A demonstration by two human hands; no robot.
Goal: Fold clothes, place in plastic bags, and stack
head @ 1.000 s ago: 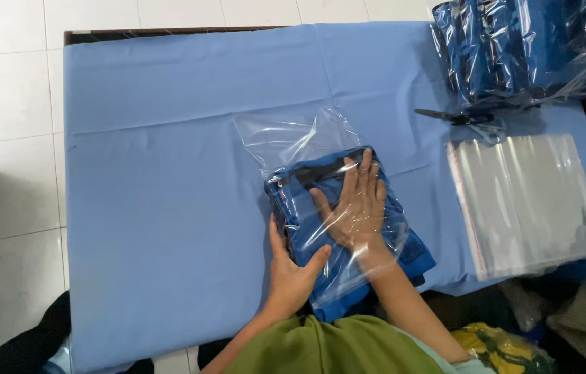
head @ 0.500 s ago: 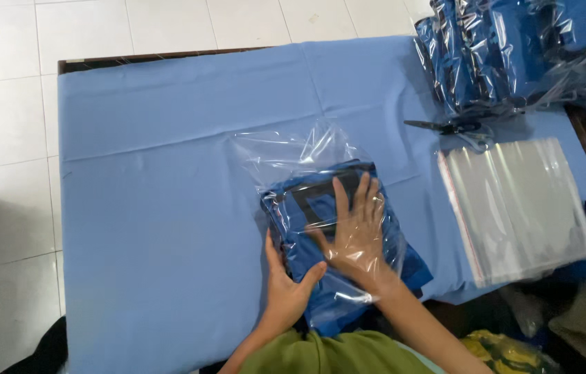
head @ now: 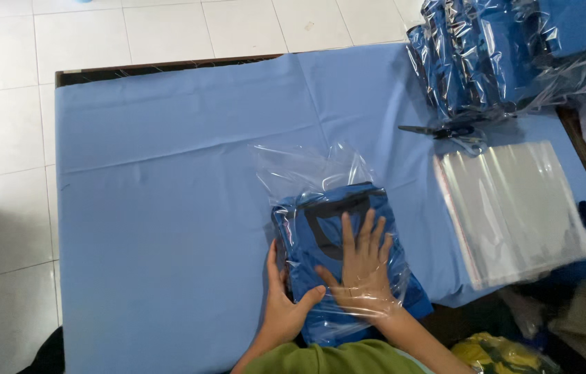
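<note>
Fingers point(head: 365, 239) of right hand point(head: 361, 273) spread flat inside clear bag point(head: 320, 208), pressing folded blue garment point(head: 338, 242). Left hand point(head: 284, 305) grips bag edge. Nearby: stack of empty bags point(head: 514, 208), scissors point(head: 445, 130), packed bundles point(head: 493, 55).

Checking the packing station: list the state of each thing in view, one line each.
Clear bag: open end flat, garment partly in.
Blue garment: folded, in the bag.
Right hand: flat, inside the bag.
Left hand: gripping the bag's edge.
Empty bags: stacked flat.
Scissors: closed, lying flat.
Packed garments: bagged, piled.
</note>
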